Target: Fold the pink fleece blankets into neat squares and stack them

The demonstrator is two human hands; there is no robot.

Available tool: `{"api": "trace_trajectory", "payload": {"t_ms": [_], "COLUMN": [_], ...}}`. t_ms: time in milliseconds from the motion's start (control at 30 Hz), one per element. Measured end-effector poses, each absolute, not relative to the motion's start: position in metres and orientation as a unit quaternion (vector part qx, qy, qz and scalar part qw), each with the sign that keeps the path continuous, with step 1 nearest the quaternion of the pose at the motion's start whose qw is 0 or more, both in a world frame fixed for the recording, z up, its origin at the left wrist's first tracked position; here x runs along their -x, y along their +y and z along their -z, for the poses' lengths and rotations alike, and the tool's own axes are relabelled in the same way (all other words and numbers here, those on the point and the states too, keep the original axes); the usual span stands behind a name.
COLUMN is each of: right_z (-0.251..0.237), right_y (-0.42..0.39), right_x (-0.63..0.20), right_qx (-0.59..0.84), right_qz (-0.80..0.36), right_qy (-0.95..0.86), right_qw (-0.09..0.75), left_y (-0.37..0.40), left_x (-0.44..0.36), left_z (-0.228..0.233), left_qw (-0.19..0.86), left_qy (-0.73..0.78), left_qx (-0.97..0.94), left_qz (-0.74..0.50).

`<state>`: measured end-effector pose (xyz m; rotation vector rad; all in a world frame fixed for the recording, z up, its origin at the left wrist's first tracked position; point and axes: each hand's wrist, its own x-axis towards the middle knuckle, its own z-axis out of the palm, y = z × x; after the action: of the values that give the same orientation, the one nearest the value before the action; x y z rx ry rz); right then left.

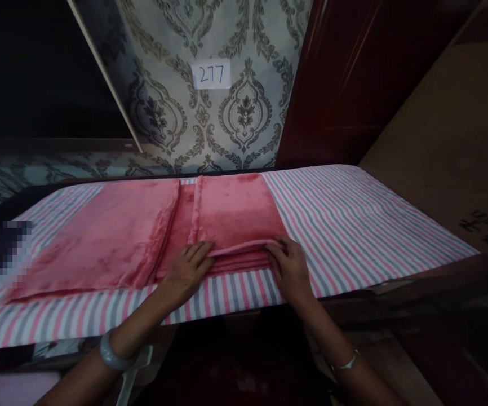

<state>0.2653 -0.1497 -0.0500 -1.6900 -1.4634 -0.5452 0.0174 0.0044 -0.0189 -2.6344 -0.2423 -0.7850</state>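
Pink blanket is lying folded on the striped cloth, its right section stacked in layers. Left hand is resting at that section's near-left corner, fingers lying close together; whether the thumb is pinching, cannot tell. Right hand is pinching the near-right corner between thumb and fingers. Between the hands, the top layer's near edge is standing slightly off the layers below.
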Motion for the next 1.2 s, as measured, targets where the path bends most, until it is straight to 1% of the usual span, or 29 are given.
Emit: {"api": "trace_trajectory", "payload": {"t_ms": [100,267,433,600,767,867,1033,1100,1200], "right_z": [0.05,0.055,0.054,0.049,0.045,0.029,-0.013,-0.022,-0.022], "right_y": [-0.147,-0.151,-0.154,-0.155,-0.163,-0.166,-0.135,-0.105,-0.049], "right_x": [-0.266,-0.267,-0.268,-0.267,-0.27,-0.279,-0.286,-0.285,-0.287], "right_qx": [0.68,0.649,0.644,0.641,0.619,0.602,0.581,0.569,0.567], "right_qz": [0.215,0.207,0.21,0.209,0.207,0.172,0.081,0.019,-0.05], "right_qy": [-0.568,-0.559,-0.59,-0.6,-0.632,-0.659,-0.666,-0.696,-0.743], "right_qw": [0.411,0.474,0.439,0.431,0.418,0.416,0.461,0.439,0.351], "left_y": [0.004,0.004,0.001,-0.012,-0.022,-0.026,-0.032,-0.034,-0.034], "left_x": [-0.019,-0.016,-0.018,-0.037,-0.055,-0.058,-0.057,-0.057,-0.059], "left_z": [0.019,0.018,0.013,0.006,0.014,0.021,0.029,0.031,0.034], "left_qw": [0.183,0.167,0.162,0.176,0.162,0.15,0.14,0.132,0.121], "left_qy": [-0.089,-0.089,-0.087,-0.085,-0.129,-0.145,-0.159,-0.174,-0.185], "left_qx": [0.932,0.932,0.934,0.933,0.931,0.921,0.901,0.893,0.881], "left_qz": [0.301,0.31,0.305,0.301,0.3,0.329,0.38,0.394,0.417]}}
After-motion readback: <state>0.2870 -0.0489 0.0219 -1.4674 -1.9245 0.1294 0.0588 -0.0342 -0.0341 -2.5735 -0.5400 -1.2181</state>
